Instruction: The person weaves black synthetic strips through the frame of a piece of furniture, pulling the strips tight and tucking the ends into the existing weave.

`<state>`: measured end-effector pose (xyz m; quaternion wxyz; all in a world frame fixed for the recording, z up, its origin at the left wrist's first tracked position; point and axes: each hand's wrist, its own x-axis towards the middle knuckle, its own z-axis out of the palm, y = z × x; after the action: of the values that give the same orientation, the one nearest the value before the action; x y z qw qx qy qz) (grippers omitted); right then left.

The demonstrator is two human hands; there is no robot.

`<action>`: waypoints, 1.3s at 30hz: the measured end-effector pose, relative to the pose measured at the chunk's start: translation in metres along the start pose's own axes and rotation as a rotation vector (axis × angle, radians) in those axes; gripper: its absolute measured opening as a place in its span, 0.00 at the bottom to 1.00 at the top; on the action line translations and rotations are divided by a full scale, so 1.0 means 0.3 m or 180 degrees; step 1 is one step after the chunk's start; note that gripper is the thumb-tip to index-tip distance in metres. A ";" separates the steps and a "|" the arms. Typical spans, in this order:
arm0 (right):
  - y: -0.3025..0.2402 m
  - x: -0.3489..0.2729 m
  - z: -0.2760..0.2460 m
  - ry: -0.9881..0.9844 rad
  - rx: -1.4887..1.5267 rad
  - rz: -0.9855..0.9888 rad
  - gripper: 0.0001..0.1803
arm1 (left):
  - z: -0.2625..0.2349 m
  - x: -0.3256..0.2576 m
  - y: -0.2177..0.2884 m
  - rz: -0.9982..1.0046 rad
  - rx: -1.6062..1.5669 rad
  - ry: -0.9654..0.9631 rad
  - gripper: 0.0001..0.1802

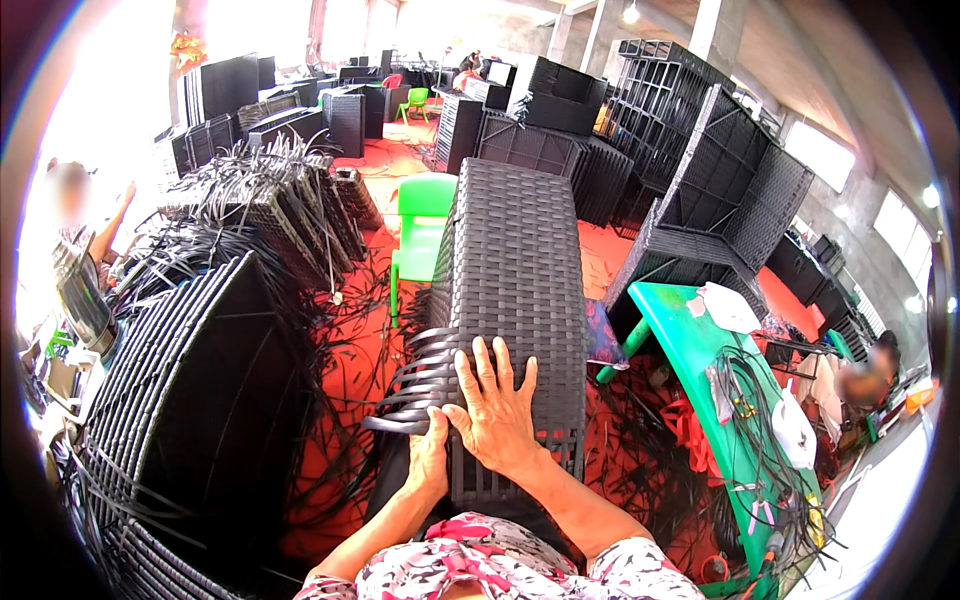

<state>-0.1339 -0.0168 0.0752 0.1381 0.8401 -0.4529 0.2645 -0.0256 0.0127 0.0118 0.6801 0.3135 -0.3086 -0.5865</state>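
Observation:
A woven dark grey wicker furniture piece [515, 240] stands upright before me, with bare upright slats at its near end. My right hand [497, 415] lies flat on the weave, its fingers spread. At the left edge, my left hand [428, 462] is closed, its thumb pointing up, beside the lowest of several loose flat strips [410, 385] that stick out to the left. It seems to pinch the lowest strip, though its fingers are partly hidden. The thumbs of both hands nearly meet.
A green table [700, 350] on the right carries cords and small tools. Behind the wicker piece stands a green chair [420, 225]. A curved black wicker frame [215, 400] is on the left. Strip scraps litter the red floor [375, 385]. Other people sit at both sides.

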 end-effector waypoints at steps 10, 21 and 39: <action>0.006 0.003 0.001 0.0011 0.0085 0.0021 0.35 | -0.082 0.003 -0.034 -0.0183 -0.0445 -0.0692 0.30; 0.013 -0.009 -0.023 0.0053 0.0260 0.0039 0.35 | -0.062 -0.009 -0.039 -0.0149 0.0312 -0.0302 0.28; 0.342 -0.524 -0.068 0.1019 0.4993 0.3391 0.11 | -0.065 -0.051 0.050 0.0112 0.0873 0.0086 0.32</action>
<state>-0.2968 0.0445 0.0016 -0.5413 0.3312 -0.4451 0.6318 -0.0030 0.0308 0.0111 0.6451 0.4059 -0.3821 -0.5225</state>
